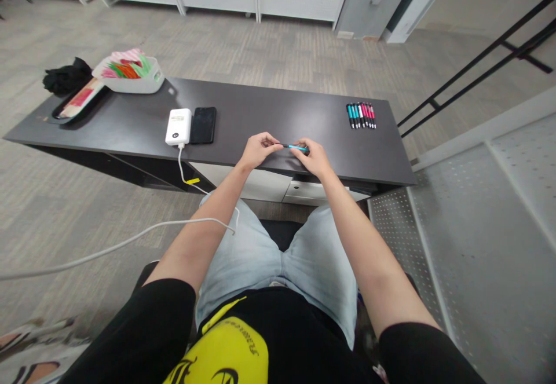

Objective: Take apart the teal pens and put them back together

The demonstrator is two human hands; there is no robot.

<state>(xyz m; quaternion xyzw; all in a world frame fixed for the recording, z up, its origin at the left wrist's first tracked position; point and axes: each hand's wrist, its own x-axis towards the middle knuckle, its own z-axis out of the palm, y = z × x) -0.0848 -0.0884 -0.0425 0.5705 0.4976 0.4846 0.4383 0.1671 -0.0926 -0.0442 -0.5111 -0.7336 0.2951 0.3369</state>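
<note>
Both hands meet over the near edge of the dark worktop (269, 112). Left hand (257, 149) pinches the dark end of a blue pen (296, 147); right hand (315, 157) pinches its blue end, so the pen lies level between them, just above the worktop. Relative to the pen: row of pens (361, 115) far right, black phone (203, 124) and white power bank (178, 126) left, white tray (130, 71) far left.

The single head camera looks forward and steeply down from above the seated person's lap. It faces the dark worktop (269, 112) at arm's reach, with carpeted floor beyond the worktop.
</note>
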